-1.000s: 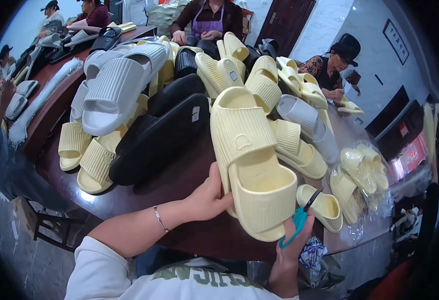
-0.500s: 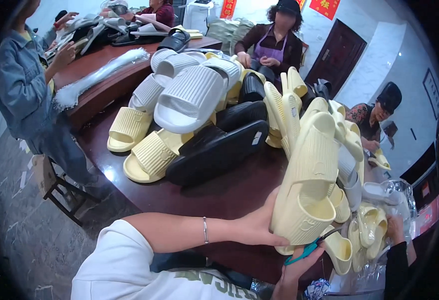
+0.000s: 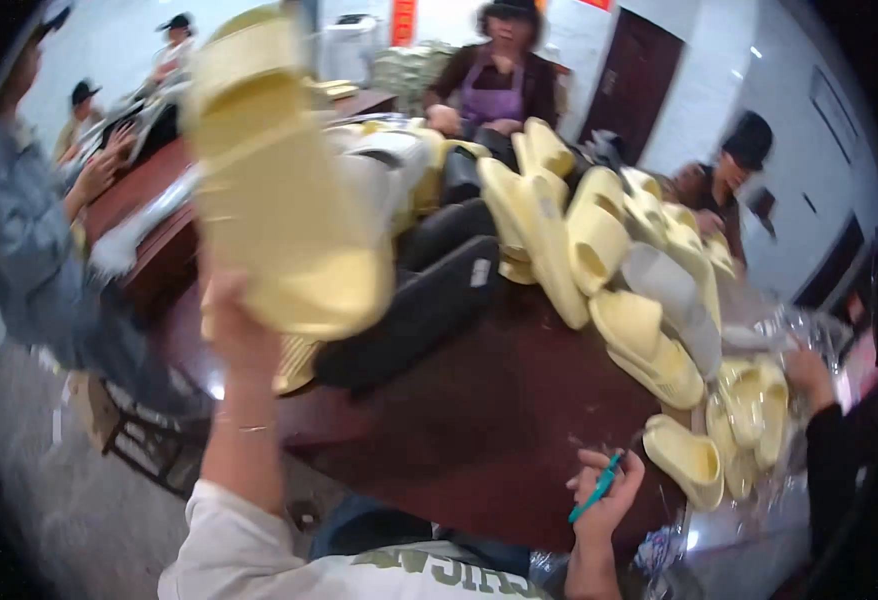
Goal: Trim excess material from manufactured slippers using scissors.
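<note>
We have our left hand (image 3: 234,325) raised high, fingers closed around the heel end of a pale yellow slide sandal (image 3: 279,190), which is lifted well above the dark red desk (image 3: 489,420) and blurred, its strap end toward the top of the view. Our right hand (image 3: 604,495) rests low at the near edge of the desk, fingers curled snugly about a small teal tool (image 3: 596,487); we cannot tell what kind of tool it is.

Taking the desk as our landmark: toward its far side lies a heap of yellow sandals (image 3: 579,240), with a black sandal (image 3: 429,300) just in front of them and partly behind the lifted one. A lone yellow sandal (image 3: 686,458) sits at the near right edge, just beside our right hand. Along the right edge more yellow sandals lie among clear plastic bags (image 3: 789,340). A person in a purple apron (image 3: 494,75) works at the far side, a person in a black cap (image 3: 734,170) at the far right, and a person in a grey jacket (image 3: 29,240) stands off the left side.

We judge the work to be well short of finished: one sandal is in hand, and the large heap on the desk suggests many remain to be handled.
</note>
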A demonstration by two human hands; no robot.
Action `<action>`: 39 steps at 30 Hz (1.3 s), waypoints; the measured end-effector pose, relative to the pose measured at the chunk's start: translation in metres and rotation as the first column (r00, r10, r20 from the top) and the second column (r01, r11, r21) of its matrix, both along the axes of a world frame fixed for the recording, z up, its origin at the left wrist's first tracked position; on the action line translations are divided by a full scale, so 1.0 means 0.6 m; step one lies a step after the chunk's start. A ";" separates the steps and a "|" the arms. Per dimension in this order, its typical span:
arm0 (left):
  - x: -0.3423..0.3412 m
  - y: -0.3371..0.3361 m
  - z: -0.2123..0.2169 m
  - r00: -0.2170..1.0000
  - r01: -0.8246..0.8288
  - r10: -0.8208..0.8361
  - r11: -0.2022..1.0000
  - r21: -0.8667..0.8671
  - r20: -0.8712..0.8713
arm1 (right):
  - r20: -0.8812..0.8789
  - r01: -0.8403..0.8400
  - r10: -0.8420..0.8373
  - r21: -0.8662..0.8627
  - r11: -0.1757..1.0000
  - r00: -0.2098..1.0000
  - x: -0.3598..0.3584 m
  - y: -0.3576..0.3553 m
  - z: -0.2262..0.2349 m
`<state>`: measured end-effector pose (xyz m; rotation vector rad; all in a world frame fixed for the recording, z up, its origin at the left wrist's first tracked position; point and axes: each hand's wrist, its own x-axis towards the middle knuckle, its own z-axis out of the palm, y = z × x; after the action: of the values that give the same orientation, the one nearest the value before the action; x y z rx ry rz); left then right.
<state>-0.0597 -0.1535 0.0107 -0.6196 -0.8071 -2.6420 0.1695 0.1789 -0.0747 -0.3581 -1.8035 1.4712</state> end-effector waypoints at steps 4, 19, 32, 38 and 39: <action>-0.081 -0.223 -0.029 0.971 0.230 -0.225 0.972 0.048 -0.080 | 0.010 -0.106 0.106 0.020 0.994 0.994 -0.008 -0.009 0.007; -0.148 -0.264 -0.046 0.731 -0.359 0.648 0.631 -0.687 0.213 | 0.077 -0.192 0.183 0.123 0.974 0.980 -0.005 0.001 0.002; 0.133 0.251 0.076 0.453 -0.620 -0.346 0.540 -0.569 -0.821 | 0.005 -0.110 0.134 -0.540 0.834 0.991 0.019 0.037 0.026; 0.239 0.288 0.125 0.330 0.260 -0.727 0.684 -0.682 -0.603 | -0.042 -0.146 0.183 -0.783 0.604 0.982 -0.005 0.036 0.041; 0.257 0.298 0.124 0.307 0.441 -0.802 0.597 -0.670 -0.513 | -0.107 -0.223 0.231 -0.791 0.569 0.967 -0.008 0.033 0.031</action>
<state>0.0947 0.0252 0.0853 -2.5189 -0.9131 -2.2214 0.1649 0.1986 -0.0564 -0.5794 -1.0872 2.4461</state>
